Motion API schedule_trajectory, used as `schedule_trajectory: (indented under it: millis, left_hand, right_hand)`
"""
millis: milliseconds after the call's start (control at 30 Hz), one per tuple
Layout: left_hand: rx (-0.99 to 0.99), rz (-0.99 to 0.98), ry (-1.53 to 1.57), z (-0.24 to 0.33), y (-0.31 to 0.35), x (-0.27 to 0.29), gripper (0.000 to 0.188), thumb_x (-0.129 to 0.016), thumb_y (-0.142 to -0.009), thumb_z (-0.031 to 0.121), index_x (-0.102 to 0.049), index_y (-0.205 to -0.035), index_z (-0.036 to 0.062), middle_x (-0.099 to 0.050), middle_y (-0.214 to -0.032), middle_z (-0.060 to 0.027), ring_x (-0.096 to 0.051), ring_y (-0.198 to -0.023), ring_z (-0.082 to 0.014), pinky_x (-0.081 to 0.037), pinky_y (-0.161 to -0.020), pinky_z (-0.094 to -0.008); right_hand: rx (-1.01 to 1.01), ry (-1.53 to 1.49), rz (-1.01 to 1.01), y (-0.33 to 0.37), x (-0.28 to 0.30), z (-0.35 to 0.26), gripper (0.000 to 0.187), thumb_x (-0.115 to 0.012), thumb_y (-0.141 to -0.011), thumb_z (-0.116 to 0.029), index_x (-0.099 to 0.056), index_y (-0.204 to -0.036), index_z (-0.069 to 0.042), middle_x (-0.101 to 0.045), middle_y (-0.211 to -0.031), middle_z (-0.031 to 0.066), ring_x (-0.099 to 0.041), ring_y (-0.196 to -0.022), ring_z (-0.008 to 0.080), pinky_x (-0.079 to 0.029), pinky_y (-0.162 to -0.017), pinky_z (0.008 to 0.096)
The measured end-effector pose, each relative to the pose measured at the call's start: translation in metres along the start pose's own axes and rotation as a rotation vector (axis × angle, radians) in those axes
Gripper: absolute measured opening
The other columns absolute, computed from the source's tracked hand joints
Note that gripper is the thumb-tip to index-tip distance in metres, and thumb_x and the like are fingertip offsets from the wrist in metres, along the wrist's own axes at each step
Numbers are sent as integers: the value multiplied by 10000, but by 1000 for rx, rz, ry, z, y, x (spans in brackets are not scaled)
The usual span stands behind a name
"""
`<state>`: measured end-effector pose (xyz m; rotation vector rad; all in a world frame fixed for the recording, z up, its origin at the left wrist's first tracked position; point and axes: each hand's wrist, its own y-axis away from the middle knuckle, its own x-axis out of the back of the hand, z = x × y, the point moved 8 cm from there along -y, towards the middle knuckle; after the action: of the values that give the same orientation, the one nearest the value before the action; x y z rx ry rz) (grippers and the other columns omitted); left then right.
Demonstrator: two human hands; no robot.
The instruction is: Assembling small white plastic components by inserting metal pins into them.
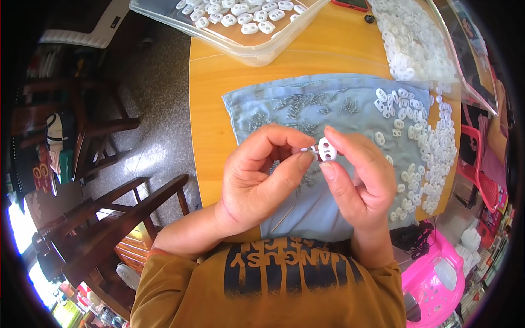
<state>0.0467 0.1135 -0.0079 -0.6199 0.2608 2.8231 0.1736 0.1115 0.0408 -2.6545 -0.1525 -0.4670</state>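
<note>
Over a blue cloth (328, 218) my two hands meet, fingertips nearly touching. My right hand (358, 180) pinches a white oval two-hole cord lock piece (327, 150) between thumb and forefinger, its holes facing up. My left hand (268, 177) is closed in a pinch on a small white piece (309, 148) right beside it; the fingers cover much of that piece. Many small metal springs (298, 105) lie loose on the cloth beyond my hands. White two-hole pieces (403, 109) are spread over the cloth's right side. A thin metal rod (283, 217) rests near my left wrist.
A clear plastic tub (257, 54) of white oval pieces stands at the far edge. Translucent white parts (410, 46) are heaped at the far right of the wooden table (210, 131). A pink plastic seat (437, 284) is at my right, dark wooden furniture (120, 218) at my left.
</note>
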Motion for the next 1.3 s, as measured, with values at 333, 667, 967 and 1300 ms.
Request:
schedule_trajectory:
  millis: [333, 667, 967, 1300]
  left_hand:
    - [-36, -4, 12, 1, 0, 0, 190, -542, -845, -67, -541, -1022, 1, -550, -898, -9, -509, -773, -33, -425, -676, -174]
    - [17, -44, 20, -1, 1, -3, 290, -546, -854, -49, -510, -1140, -17, -590, -943, -46, -555, -799, -62, -474, -658, -181]
    - [-12, -49, -72, 1, 0, -3, 329, -570, -843, -24, -482, -1160, -9, -608, -939, -94, -578, -709, -112, -493, -641, -222]
    - [25, -34, -56, 0, 1, -3, 301, -578, -836, -28, -485, -1122, -4, -606, -897, -85, -572, -699, -99, -485, -616, -207]
  right_hand:
    - [50, -21, -28, -2, -4, 1, 333, -636, -741, 56, -600, -1072, 38, -631, -835, 118, -592, -703, 198, -469, -607, 275]
    - [-7, 19, -28, -2, -1, 1, 295, -579, -807, 25, -583, -1102, 44, -615, -850, 114, -570, -699, 201, -459, -624, 277]
    - [3, 48, -43, 0, -4, 0, 320, -576, -803, 31, -576, -1124, 33, -611, -856, 103, -557, -703, 197, -448, -626, 280]
    - [-49, -45, -46, 1, -2, 2, 307, -568, -809, 42, -591, -1114, 22, -587, -834, 89, -536, -706, 173, -442, -618, 257]
